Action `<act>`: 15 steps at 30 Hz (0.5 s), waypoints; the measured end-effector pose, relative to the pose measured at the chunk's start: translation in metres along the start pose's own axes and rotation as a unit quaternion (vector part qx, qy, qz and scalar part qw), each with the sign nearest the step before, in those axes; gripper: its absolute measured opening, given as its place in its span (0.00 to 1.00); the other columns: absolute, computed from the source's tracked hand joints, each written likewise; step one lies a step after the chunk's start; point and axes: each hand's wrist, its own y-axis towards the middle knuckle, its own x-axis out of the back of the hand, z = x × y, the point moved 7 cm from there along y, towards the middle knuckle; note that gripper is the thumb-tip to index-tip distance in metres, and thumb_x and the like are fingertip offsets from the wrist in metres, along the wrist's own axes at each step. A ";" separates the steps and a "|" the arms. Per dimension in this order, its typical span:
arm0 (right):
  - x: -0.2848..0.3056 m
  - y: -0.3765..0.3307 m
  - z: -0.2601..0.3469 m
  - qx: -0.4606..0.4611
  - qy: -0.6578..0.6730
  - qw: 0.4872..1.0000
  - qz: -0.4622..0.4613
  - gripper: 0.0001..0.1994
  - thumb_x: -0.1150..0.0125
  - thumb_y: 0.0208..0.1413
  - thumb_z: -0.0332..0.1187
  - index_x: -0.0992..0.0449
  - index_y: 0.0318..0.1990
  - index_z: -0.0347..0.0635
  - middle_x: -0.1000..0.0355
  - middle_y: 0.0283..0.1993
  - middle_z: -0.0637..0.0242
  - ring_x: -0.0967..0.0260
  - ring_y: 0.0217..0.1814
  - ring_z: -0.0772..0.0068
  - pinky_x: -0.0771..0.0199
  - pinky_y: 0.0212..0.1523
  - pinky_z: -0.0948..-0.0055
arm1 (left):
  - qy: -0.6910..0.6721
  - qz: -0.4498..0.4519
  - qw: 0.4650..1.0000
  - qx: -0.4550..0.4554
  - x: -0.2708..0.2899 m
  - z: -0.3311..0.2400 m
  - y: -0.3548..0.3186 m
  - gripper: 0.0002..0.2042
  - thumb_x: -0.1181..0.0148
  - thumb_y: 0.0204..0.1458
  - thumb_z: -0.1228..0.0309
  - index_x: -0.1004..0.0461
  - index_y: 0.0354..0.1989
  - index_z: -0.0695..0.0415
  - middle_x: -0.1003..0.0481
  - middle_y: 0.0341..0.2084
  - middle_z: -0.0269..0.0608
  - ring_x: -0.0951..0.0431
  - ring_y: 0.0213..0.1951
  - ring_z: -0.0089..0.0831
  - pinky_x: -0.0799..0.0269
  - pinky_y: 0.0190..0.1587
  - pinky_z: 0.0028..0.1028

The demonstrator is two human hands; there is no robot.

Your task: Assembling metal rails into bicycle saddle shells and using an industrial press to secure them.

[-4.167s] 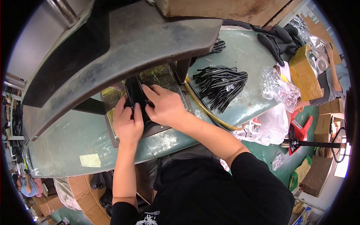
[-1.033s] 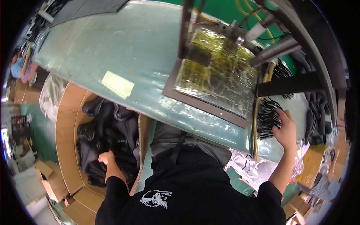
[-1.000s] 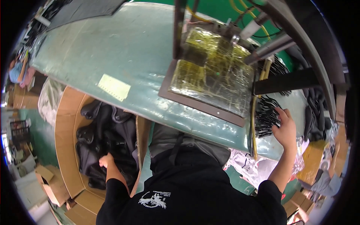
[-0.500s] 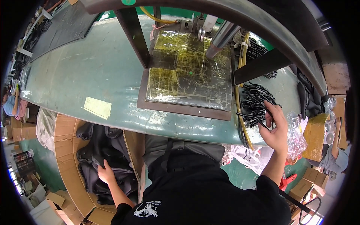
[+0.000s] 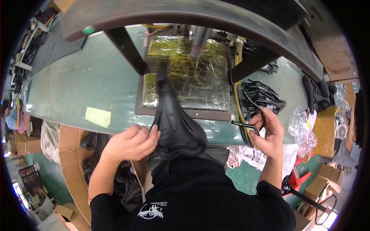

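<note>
A black bicycle saddle [image 5: 175, 125] lies in front of me at the table's near edge, its narrow nose pointing away over the press plate. My left hand [image 5: 133, 142] is closed on the saddle's left edge. To the right, my right hand [image 5: 268, 133] pinches a thin black bent rod [image 5: 243, 124] that looks like a hex key. Just beyond that hand lies a pile of similar black rods [image 5: 266, 94]. The press plate [image 5: 185, 90], under yellowish clear film, sits beyond the saddle and is partly covered by its nose.
A dark metal press frame [image 5: 192, 13] arches over the plate. Yellow hoses [image 5: 236, 77] run along its right side. A cardboard box [image 5: 73, 154] of black saddles stands at my left. A pale paper sheet [image 5: 97, 117] lies on the green table [image 5: 77, 77]. More saddles [image 5: 318, 92] lie far right.
My left hand has come up out of the box with a saddle and brought it to the table. My right hand has drawn back slightly from the pile with a rod.
</note>
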 end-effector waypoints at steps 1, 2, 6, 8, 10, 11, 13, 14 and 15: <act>0.001 -0.005 -0.001 -0.005 0.001 1.000 -0.001 0.40 0.29 0.42 0.14 0.29 0.70 0.33 0.21 0.42 0.64 0.34 0.33 0.83 0.29 0.39 0.80 | -0.007 -0.004 1.000 -0.008 -0.007 0.005 0.004 0.17 0.34 0.48 0.67 0.18 0.47 0.57 0.20 0.44 0.37 0.21 0.42 0.35 0.23 0.43 0.33; 0.001 -0.008 -0.004 -0.010 -0.002 1.000 -0.009 0.40 0.28 0.43 0.15 0.28 0.70 0.33 0.22 0.39 0.67 0.34 0.33 0.83 0.29 0.38 0.80 | -0.077 -0.016 0.996 0.048 -0.014 0.020 0.006 0.17 0.35 0.50 0.69 0.17 0.49 0.57 0.20 0.48 0.38 0.21 0.42 0.34 0.23 0.44 0.33; -0.017 -0.016 -0.004 -0.006 -0.021 1.000 0.015 0.37 0.24 0.40 0.18 0.23 0.65 0.31 0.26 0.30 0.71 0.30 0.29 0.81 0.29 0.34 0.80 | -0.313 -0.046 0.895 0.314 -0.055 0.030 -0.007 0.16 0.36 0.58 0.76 0.18 0.55 0.58 0.19 0.55 0.46 0.18 0.47 0.41 0.21 0.51 0.36; -0.025 -0.018 -0.001 0.015 -0.026 0.999 0.041 0.39 0.22 0.39 0.19 0.23 0.66 0.32 0.26 0.30 0.70 0.30 0.28 0.80 0.28 0.33 0.79 | -0.546 -0.081 0.653 0.518 -0.076 0.020 -0.027 0.22 0.32 0.61 0.73 0.25 0.64 0.62 0.20 0.55 0.54 0.17 0.52 0.52 0.22 0.59 0.39; -0.036 -0.018 -0.001 0.003 -0.016 0.998 0.053 0.39 0.20 0.39 0.21 0.23 0.66 0.33 0.26 0.30 0.70 0.31 0.28 0.80 0.28 0.32 0.79 | -0.517 -0.043 0.711 0.474 -0.072 0.011 -0.013 0.25 0.29 0.59 0.71 0.26 0.65 0.62 0.21 0.57 0.53 0.18 0.53 0.50 0.22 0.59 0.37; -0.047 -0.016 0.001 -0.002 -0.007 0.995 0.096 0.39 0.18 0.40 0.23 0.23 0.67 0.33 0.26 0.31 0.71 0.31 0.28 0.80 0.29 0.31 0.79 | -0.482 -0.011 0.767 0.423 -0.067 0.004 -0.003 0.28 0.26 0.58 0.69 0.27 0.66 0.62 0.21 0.58 0.53 0.18 0.54 0.48 0.23 0.60 0.36; -0.069 -0.013 0.005 -0.006 0.038 0.985 0.170 0.40 0.13 0.44 0.30 0.22 0.68 0.38 0.26 0.32 0.73 0.32 0.26 0.81 0.31 0.27 0.77 | -0.461 0.019 0.770 0.440 -0.066 -0.003 -0.002 0.29 0.21 0.54 0.68 0.25 0.62 0.63 0.23 0.59 0.48 0.19 0.56 0.38 0.25 0.61 0.31; -0.077 -0.014 0.006 -0.024 0.047 0.978 0.202 0.36 0.14 0.46 0.30 0.20 0.65 0.39 0.26 0.31 0.71 0.32 0.25 0.79 0.31 0.26 0.74 | -0.555 0.020 0.677 0.484 -0.086 -0.007 -0.018 0.27 0.20 0.53 0.68 0.24 0.60 0.63 0.24 0.56 0.45 0.20 0.56 0.34 0.25 0.61 0.30; -0.086 -0.016 0.008 -0.043 0.056 0.969 0.237 0.32 0.15 0.48 0.30 0.18 0.63 0.40 0.26 0.29 0.70 0.31 0.24 0.76 0.31 0.25 0.72 | -0.637 0.019 0.568 0.521 -0.101 -0.014 -0.030 0.26 0.19 0.52 0.69 0.23 0.57 0.63 0.24 0.54 0.43 0.21 0.57 0.30 0.26 0.61 0.28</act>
